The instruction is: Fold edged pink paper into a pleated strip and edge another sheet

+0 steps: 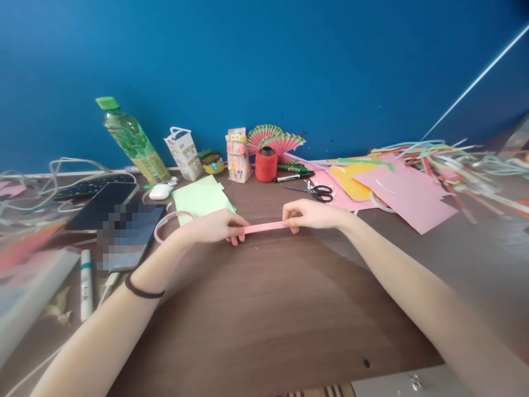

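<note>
A narrow pink paper strip (264,227) stretches level between my two hands, just above the brown desk (248,309). My left hand (225,226) pinches its left end between thumb and fingers. At the other end, my right hand (300,215) is closed on the strip in the same kind of pinch. Light green paper sheets (200,197) lie behind my left hand, with a roll of tape (162,227) near that wrist. Black-handled scissors (321,193) rest just beyond my right hand.
Along the blue wall stand a green bottle (136,140), a milk carton (185,154), a red thread spool (266,165) and folded paper fans (285,146). Pink sheets (413,193) and loose paper strips (467,171) cover the right. Phones, cables and a marker (86,284) lie left.
</note>
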The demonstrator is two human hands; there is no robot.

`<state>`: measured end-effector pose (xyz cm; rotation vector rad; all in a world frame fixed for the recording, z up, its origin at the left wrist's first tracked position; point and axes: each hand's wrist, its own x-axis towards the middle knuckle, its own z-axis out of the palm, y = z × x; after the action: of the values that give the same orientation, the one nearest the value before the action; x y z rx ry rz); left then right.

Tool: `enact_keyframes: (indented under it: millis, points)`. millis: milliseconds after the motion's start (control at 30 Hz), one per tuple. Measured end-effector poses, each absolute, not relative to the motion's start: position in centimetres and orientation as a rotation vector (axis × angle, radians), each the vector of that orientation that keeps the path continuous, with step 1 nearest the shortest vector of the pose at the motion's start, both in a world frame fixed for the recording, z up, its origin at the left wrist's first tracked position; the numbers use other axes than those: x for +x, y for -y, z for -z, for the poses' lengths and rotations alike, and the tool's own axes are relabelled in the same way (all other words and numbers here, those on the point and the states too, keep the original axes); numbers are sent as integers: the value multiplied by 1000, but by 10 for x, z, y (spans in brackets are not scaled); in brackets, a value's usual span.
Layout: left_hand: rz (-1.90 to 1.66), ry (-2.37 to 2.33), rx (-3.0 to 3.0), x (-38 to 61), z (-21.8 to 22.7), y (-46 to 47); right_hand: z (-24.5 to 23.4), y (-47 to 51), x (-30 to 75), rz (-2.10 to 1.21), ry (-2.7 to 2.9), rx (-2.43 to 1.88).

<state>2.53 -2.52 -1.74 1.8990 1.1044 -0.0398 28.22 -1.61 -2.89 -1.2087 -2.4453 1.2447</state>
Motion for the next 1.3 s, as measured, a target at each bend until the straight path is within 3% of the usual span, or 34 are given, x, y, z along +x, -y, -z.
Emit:
enact_keyframes:
  millis: [367,800,1100,1300]
  points:
    - [144,-935,1743,50,14,48,11,36,264,-1193,2564,-1153]
    - [204,-941,2008,59,11,60,19,47,251,-1818,2564,-1095]
    - [76,-931,1557,53,22,50,11,51,250,-1168,2713,-1105]
    - [83,-986,1442,55,27,51,11,52,247,-1086,2759,-1117]
